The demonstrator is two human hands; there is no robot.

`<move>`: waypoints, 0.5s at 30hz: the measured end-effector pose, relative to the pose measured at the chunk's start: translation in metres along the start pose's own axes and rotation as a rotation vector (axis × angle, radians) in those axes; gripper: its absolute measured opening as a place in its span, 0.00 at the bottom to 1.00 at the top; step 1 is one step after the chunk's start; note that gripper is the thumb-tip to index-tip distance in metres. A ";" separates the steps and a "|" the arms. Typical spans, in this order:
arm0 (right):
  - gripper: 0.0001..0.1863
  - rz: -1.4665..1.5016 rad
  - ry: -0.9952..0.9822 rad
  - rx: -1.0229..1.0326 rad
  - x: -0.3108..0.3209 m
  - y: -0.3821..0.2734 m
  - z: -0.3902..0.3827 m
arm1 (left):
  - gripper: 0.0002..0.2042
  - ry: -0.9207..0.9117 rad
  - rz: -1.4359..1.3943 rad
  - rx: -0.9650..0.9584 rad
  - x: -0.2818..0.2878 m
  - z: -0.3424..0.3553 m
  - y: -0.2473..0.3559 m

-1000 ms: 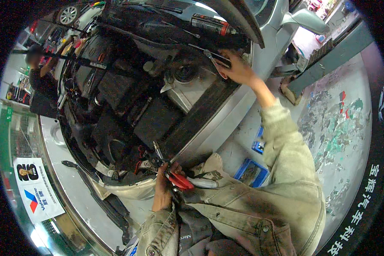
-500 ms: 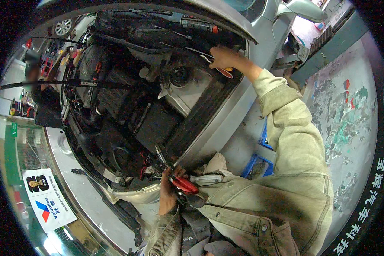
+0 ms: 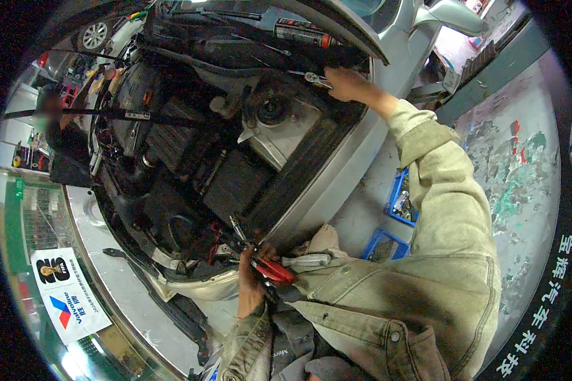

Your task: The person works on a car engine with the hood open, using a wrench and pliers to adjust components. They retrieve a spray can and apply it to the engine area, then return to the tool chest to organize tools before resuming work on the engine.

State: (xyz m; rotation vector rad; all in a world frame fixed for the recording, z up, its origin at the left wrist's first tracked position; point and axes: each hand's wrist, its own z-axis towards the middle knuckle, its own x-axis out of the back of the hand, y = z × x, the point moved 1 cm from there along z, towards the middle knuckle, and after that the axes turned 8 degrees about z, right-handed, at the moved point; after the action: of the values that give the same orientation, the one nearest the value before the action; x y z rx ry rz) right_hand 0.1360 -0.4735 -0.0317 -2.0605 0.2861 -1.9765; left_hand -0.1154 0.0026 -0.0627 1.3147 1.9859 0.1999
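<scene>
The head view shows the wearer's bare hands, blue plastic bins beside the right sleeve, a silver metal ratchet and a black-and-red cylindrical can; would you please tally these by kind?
Bare left hand and bare right hand: 2
Blue rectangular plastic bins: 2
Silver metal ratchet: 1
Black-and-red cylindrical can: 1
Total: 6

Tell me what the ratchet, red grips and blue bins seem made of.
Ratchet: probably polished metal, given its bright, silvery glints. Red grips: likely plastic or rubber; smooth, evenly coloured. Blue bins: apparently moulded plastic, judging by uniform colour and straight rims.
</scene>
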 end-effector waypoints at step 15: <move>0.27 0.747 -0.359 0.124 0.027 -0.166 -0.178 | 0.33 -0.411 -0.046 0.068 0.028 0.031 -0.004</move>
State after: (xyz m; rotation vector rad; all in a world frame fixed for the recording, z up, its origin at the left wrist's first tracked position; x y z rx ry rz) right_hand -0.0473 -0.3356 0.0539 -1.8073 0.7073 -1.1372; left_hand -0.1045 0.0167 -0.1010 1.2353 1.6813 -0.1521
